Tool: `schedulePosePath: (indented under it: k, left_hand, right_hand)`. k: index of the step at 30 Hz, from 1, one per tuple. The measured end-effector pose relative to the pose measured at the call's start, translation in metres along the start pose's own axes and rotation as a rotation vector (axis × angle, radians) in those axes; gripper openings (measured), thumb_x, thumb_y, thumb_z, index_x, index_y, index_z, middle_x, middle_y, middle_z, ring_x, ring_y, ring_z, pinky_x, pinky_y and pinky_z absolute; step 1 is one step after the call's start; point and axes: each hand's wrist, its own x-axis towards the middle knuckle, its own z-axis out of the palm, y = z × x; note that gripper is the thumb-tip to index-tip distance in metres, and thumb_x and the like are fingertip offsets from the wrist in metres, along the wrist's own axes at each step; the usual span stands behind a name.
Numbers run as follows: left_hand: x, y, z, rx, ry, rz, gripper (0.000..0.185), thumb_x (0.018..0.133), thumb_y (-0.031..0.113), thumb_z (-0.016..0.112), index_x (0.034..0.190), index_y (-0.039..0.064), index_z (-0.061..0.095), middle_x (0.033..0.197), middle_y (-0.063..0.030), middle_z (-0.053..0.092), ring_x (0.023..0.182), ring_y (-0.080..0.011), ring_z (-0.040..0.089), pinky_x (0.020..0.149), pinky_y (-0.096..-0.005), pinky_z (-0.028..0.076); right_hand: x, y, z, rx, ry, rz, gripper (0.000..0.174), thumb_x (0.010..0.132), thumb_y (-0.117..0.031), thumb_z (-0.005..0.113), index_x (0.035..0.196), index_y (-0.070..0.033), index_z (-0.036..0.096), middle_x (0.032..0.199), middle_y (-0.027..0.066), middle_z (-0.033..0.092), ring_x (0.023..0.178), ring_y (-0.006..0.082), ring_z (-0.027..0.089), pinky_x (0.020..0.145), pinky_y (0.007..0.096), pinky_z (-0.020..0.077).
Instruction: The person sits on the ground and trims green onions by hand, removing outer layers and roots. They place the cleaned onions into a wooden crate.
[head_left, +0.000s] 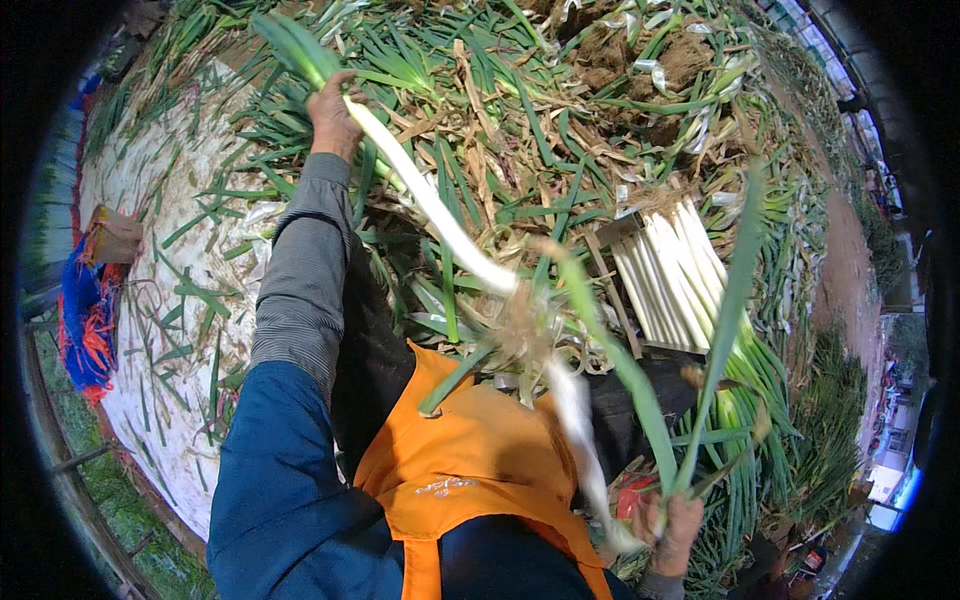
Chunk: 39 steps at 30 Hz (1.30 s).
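Observation:
My left hand (335, 112) grips a large scallion (427, 195) near its green top, and the white stalk slants down to blurred roots over my lap. Low at the right, my right hand (669, 525) is closed on long green leaves (626, 375); a blurred whitish strip (577, 420) hangs between that hand and the roots. To the right of my lap, a row of peeled scallions (667, 270) lies side by side, roots up and green leaves trailing down. A cut leaf (454, 382) rests on my orange apron (480, 442).
Leaf scraps and dry husks (487, 142) cover the ground ahead, with soiled root clumps (660, 67) at the upper right. On the left is a dirty white sheet (165, 300) strewn with leaf pieces, beside a wooden block (112, 236) and blue and red cords (86, 322).

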Motion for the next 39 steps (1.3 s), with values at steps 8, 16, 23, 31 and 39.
schedulePosePath:
  k: [8,16,23,31,39]
  left_hand:
    - [-0.049,0.021,0.018,-0.118,-0.214,-0.049,0.050,0.091,0.038,0.044,0.119,-0.002,0.056,0.111,-0.0171,0.064,0.097,-0.0333,0.062,0.083,-0.0522,0.054]
    - [-0.188,-0.035,0.065,-0.253,-0.424,-0.145,0.057,0.093,0.040,0.040,0.134,0.001,0.050,0.129,-0.0221,0.059,0.118,-0.0351,0.058,0.105,-0.0528,0.045]
    - [-0.187,-0.062,0.033,-0.002,-0.316,-0.192,0.040,0.097,0.026,0.049,0.123,-0.003,0.057,0.111,-0.0128,0.067,0.086,-0.0193,0.067,0.077,-0.0332,0.057]
    - [-0.145,-0.050,0.025,-0.239,-0.204,-0.266,0.042,0.102,0.043,0.037,0.103,0.003,0.049,0.091,-0.0089,0.057,0.058,-0.0124,0.043,0.046,-0.0257,0.038]
    - [-0.064,-0.009,0.009,-0.245,-0.108,-0.296,0.091,0.093,0.077,0.007,0.120,0.000,0.047,0.095,-0.0202,0.060,0.059,-0.0147,0.042,0.045,-0.0283,0.040]
  right_hand:
    - [0.084,-0.057,0.062,-1.146,-0.055,-0.650,0.044,0.089,-0.013,0.066,0.127,0.005,0.053,0.119,0.0252,0.059,0.112,0.0407,0.058,0.097,0.0422,0.0451]
    - [0.265,-0.087,0.311,-0.520,-0.624,-0.618,0.055,0.093,-0.038,0.065,0.125,0.007,0.061,0.116,0.0223,0.068,0.101,0.0252,0.067,0.089,0.0343,0.0516]
    - [0.290,-0.028,0.344,-0.186,-0.397,-0.479,0.027,0.098,-0.019,0.059,0.104,0.005,0.068,0.089,0.0094,0.069,0.072,0.0123,0.059,0.067,0.0270,0.0468]
    - [0.205,-0.012,0.258,0.603,-0.319,-0.291,0.027,0.105,-0.030,0.045,0.094,-0.007,0.053,0.086,0.0061,0.053,0.072,0.0147,0.053,0.077,0.0356,0.0491]
    - [0.100,-0.012,0.135,0.335,-0.220,-0.333,0.037,0.106,-0.040,0.040,0.083,-0.011,0.045,0.068,-0.0013,0.044,0.055,0.0130,0.046,0.060,0.0324,0.0392]
